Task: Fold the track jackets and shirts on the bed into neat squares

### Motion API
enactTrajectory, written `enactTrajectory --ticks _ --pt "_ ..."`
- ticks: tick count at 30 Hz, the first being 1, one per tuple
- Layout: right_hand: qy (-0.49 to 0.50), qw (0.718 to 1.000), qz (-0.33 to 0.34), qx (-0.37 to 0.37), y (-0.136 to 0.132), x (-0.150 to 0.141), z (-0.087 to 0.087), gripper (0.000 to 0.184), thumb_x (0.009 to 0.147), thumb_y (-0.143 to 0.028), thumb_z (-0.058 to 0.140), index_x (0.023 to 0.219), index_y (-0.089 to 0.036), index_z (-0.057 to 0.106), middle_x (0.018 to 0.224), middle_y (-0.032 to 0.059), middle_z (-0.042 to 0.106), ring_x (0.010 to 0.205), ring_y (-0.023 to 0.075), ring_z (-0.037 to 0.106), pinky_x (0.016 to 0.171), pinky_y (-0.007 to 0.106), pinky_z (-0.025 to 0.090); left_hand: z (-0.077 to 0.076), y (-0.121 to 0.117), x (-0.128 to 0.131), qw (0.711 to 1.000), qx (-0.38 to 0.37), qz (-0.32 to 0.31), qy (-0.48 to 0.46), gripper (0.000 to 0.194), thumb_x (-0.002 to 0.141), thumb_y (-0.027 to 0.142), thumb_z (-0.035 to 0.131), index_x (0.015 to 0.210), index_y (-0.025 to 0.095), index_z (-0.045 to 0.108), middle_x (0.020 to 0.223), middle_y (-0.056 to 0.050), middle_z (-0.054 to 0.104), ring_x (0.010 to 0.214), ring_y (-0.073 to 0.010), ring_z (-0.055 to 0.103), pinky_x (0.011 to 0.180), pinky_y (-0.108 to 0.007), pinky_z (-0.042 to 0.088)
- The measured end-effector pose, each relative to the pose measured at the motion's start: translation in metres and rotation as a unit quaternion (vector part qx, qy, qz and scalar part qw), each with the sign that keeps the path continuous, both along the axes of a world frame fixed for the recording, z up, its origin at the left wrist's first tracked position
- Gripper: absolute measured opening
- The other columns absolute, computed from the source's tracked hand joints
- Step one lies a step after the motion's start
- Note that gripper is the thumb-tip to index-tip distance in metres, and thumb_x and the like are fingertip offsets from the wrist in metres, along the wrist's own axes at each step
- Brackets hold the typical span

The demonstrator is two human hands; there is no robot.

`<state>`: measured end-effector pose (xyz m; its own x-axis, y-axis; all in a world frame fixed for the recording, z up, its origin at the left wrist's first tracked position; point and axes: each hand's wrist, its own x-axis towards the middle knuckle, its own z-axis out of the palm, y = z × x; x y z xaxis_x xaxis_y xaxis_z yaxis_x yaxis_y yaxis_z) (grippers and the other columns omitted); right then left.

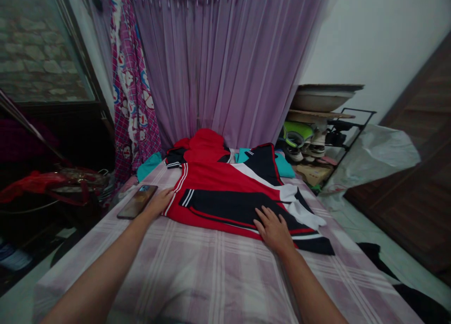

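The person is working on a jacket that is lying flat on a plaid cloth, toward its far edge; the folding is looking partway along, since the near sleeve is already lying across the body, its striped cuff resting just short of the hem; what is looking like the far sleeve is stretching outward toward the far edge, so that side is seemingly remaining to be brought in, and the body itself is lying at full length.

And the jacket is pointing sideways; its long axis is running roughly parallel to the near edge, the hem facing the left edge, the white shoulder end facing the right edge; the near sleeve is following that same line.

The left hand is reaching to the hem, fingers at its edge, though whether they are pinching the fabric one cannot tell; the right hand is spreading its fingers wide over the near sleeve toward the shoulder, palm down, gripping nothing; a phone is lying just beside the left hand, near the left edge, while a red heap is sitting at the far edge.
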<state>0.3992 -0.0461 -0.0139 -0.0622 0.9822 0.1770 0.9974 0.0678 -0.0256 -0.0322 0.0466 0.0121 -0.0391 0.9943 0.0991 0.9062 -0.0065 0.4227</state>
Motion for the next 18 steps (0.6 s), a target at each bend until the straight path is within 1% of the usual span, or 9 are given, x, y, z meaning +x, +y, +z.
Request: enactTrajectory --ticks 2,4,7,9,11,14,18 --pt "-0.001 1.000 0.001 0.006 0.000 0.000 -0.001 0.050 0.099 -0.039 0.037 0.146 -0.026 0.049 0.155 0.0084 0.043 0.142 0.0257 0.039 0.113 0.053 0.030 0.005 0.008 -0.012 0.999 -0.014 0.040 0.017 0.052 0.093 0.037 0.033 0.130 0.017 0.064 0.130 -0.010 0.068 0.120 -0.0240 0.062 0.101 -0.034 0.047" --pt "-0.002 1.000 0.001 0.003 0.000 0.000 -0.002 0.050 0.099 -0.039 0.038 0.145 -0.026 0.050 0.154 0.0084 0.043 0.142 0.0258 0.039 0.113 0.053 0.030 0.008 0.017 -0.018 0.997 -0.033 0.066 0.036 0.047 0.090 0.038 0.038 0.118 0.018 0.071 0.122 -0.011 0.072 0.113 -0.0262 0.065 0.095 -0.034 0.049" --pt "-0.001 1.000 -0.002 -0.003 0.001 0.001 -0.004 0.050 0.098 -0.040 0.039 0.145 -0.026 0.050 0.155 0.0082 0.043 0.143 0.0262 0.038 0.114 0.053 0.029 0.010 0.036 -0.016 0.992 -0.066 0.086 0.061 0.040 0.086 0.043 0.046 0.102 0.022 0.076 0.112 -0.010 0.076 0.105 -0.0276 0.068 0.088 -0.033 0.051" --pt "0.001 1.000 -0.001 0.002 0.001 0.002 -0.006 0.050 0.098 -0.041 0.039 0.145 -0.026 0.050 0.154 0.0082 0.044 0.142 0.0263 0.038 0.114 0.053 0.029 0.011 0.050 -0.010 0.989 -0.087 0.092 0.075 0.039 0.083 0.046 0.050 0.098 0.021 0.076 0.110 -0.012 0.076 0.104 -0.0293 0.069 0.086 -0.034 0.051" --pt "0.006 1.000 0.002 0.009 0.002 0.004 -0.009 0.050 0.098 -0.041 0.038 0.145 -0.026 0.051 0.154 0.0083 0.044 0.142 0.0264 0.039 0.114 0.053 0.029 0.011 0.064 -0.003 0.987 -0.105 0.092 0.085 0.042 0.081 0.050 0.052 0.096 0.020 0.077 0.110 -0.015 0.075 0.105 -0.0314 0.069 0.087 -0.035 0.051" --pt "0.013 1.000 0.008 0.005 0.003 0.007 -0.013 0.051 0.097 -0.043 0.038 0.145 -0.027 0.050 0.154 0.0080 0.043 0.142 0.0270 0.038 0.113 0.054 0.030 0.010 0.085 0.005 0.983 -0.126 0.093 0.096 0.051 0.080 0.058 0.052 0.094 0.017 0.077 0.109 -0.020 0.075 0.105 -0.0346 0.069 0.086 -0.038 0.052" --pt "0.021 1.000 0.008 0.012 0.003 0.008 -0.015 0.051 0.097 -0.043 0.038 0.144 -0.029 0.051 0.154 0.0072 0.045 0.142 0.0266 0.039 0.114 0.054 0.029 0.008 0.110 0.010 0.978 -0.141 0.110 0.107 0.067 0.081 0.067 0.049 0.098 0.008 0.076 0.111 -0.030 0.071 0.107 -0.0396 0.068 0.084 -0.042 0.053"
